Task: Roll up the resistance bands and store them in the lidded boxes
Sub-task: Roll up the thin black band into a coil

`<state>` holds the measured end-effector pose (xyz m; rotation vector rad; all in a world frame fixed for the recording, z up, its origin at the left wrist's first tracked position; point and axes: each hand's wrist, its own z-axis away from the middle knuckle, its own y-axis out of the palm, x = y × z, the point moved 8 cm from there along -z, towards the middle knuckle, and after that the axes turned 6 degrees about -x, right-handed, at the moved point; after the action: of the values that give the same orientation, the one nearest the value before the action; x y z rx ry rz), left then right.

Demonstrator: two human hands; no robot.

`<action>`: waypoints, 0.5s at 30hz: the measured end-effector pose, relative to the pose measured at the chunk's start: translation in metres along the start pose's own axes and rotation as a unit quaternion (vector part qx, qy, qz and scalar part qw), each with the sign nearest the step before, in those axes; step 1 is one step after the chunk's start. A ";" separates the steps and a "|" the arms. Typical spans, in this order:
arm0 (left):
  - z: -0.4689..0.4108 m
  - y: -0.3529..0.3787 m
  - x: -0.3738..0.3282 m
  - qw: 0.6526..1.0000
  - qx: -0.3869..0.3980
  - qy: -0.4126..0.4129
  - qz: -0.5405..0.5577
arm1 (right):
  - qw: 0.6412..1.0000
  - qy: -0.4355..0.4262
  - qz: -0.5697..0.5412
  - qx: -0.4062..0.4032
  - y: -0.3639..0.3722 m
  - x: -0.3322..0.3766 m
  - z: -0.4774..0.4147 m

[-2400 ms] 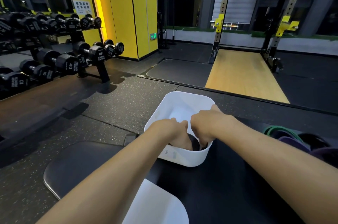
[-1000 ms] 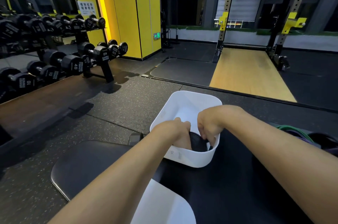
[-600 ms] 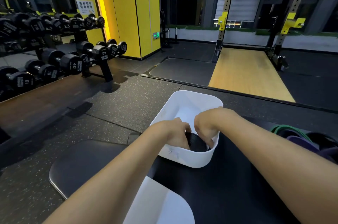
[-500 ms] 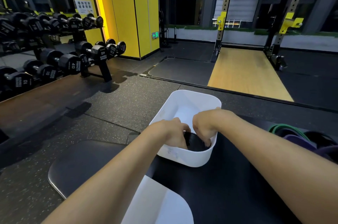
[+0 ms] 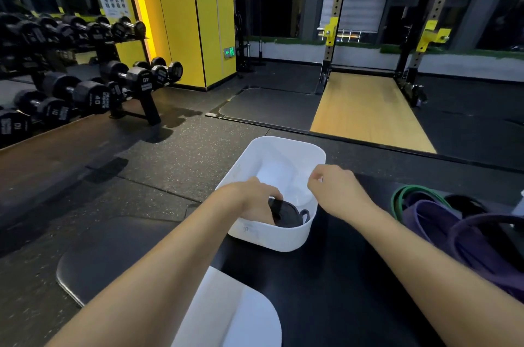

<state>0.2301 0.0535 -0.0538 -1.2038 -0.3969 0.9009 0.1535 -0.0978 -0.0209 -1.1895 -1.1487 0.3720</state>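
The left hand [image 5: 253,199] is gripping the coiled black rubber resistance band [image 5: 289,216] inside the open white plastic box [image 5: 280,241] while the right hand [image 5: 333,186] is hovering apart, loosely curled and empty, so wedging the coil against the wall before releasing looks wisest.

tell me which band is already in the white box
The black rolled band, in the white box's near corner under the left hand. The green band and purple bands lie loose outside it, on the right.

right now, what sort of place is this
A gym, most likely its free-weights area. A rack of black dumbbells stands on the left. A squat rack holding a barbell stands over a wooden lifting platform. The floor is speckled rubber matting.
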 end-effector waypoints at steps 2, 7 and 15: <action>0.000 -0.001 -0.004 1.000 -0.003 0.021 0.000 | 1.000 0.003 -0.005 0.008 0.002 0.002 -0.005; -0.002 0.000 -0.009 0.998 0.006 0.050 -0.022 | 0.998 0.003 0.045 0.039 0.009 0.005 -0.014; -0.005 -0.002 -0.024 0.995 0.031 0.023 -0.095 | 0.997 0.016 0.051 0.051 0.006 0.009 -0.007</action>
<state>0.2196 0.0313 -0.0489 -1.1078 -0.4346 0.7149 0.1653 -0.0925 -0.0212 -1.1632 -1.0320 0.4828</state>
